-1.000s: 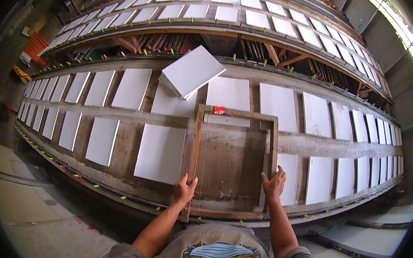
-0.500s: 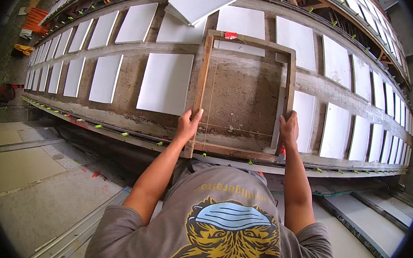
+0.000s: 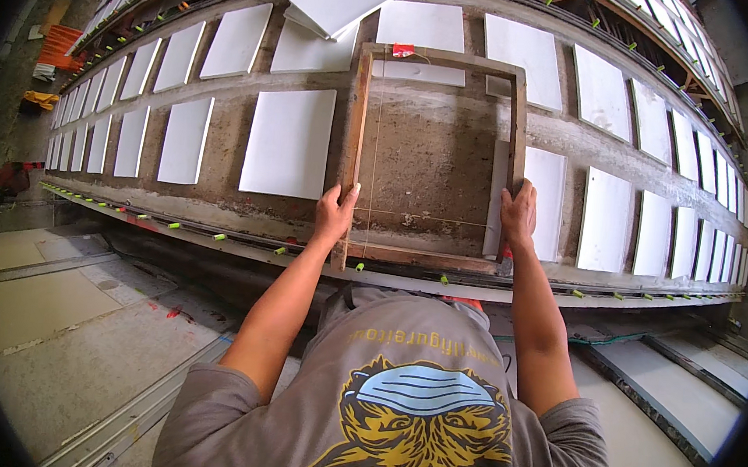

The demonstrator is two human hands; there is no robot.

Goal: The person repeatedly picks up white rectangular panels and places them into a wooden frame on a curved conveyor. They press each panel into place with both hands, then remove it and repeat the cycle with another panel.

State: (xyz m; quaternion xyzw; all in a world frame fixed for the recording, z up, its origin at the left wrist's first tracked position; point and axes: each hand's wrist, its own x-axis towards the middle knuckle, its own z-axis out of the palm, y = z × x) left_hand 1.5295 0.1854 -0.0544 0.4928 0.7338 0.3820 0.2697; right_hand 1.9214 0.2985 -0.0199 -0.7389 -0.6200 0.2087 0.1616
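A rectangular wooden frame (image 3: 440, 60) lies over or just above the long table, with thin strings stretched across it and a red tag at its far bar. On its left bar my left hand (image 3: 335, 216) is closed, thumb on top. The right bar is in the grip of my right hand (image 3: 521, 212), near its lower end. Something red shows just below the right hand; its kind is not clear. Through the frame I see the brown, worn tabletop and part of a white panel (image 3: 541, 203) under the right side. Another white panel (image 3: 288, 142) lies left of the frame.
Two rows of white panels run along the table (image 3: 222, 156). A loose stack of white panels (image 3: 348, 1) sits askew at the far side. Small green pegs (image 3: 279, 251) line the near edge. Orange material (image 3: 59, 49) lies at far left, and racks of panels stand beyond.
The whole view has shifted slightly, so the panels and frame appear a little left and higher. The frame seems slightly farther from the near edge. Both hands keep their hold.
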